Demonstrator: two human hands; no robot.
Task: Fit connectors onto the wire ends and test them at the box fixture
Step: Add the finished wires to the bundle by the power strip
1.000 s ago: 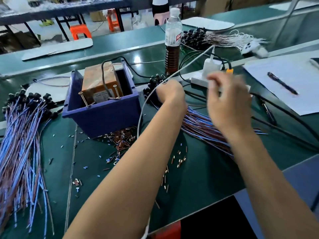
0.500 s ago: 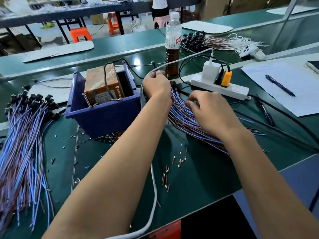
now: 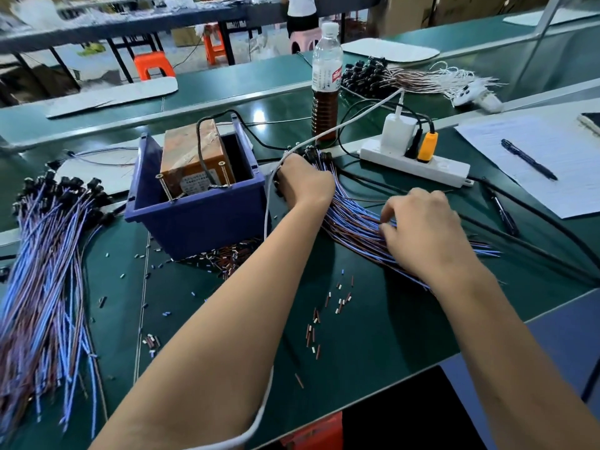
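Note:
A bundle of blue and brown wires (image 3: 354,219) lies fanned out on the green table, its black connector ends pointing away from me. My left hand (image 3: 305,186) grips that connector end, fingers hidden behind the back of the hand. My right hand (image 3: 422,228) lies on the middle of the bundle, its curled fingertips pinching into the wires. The blue box fixture (image 3: 194,219) stands just left of my left hand and holds a brown transformer block (image 3: 194,157) with two upright screws. Small brown and white sleeves (image 3: 328,306) lie loose in front of me.
A second large pile of wires (image 3: 48,271) covers the left side. A bottle (image 3: 326,79), a white power strip (image 3: 415,164), paper with a pen (image 3: 527,159) and black cables (image 3: 535,241) lie behind and to the right. A white cable (image 3: 269,216) runs over my left arm.
My right hand dropped from in front of the power strip onto the wire bundle. My left hand moved a little farther away, onto the bundle's connector end.

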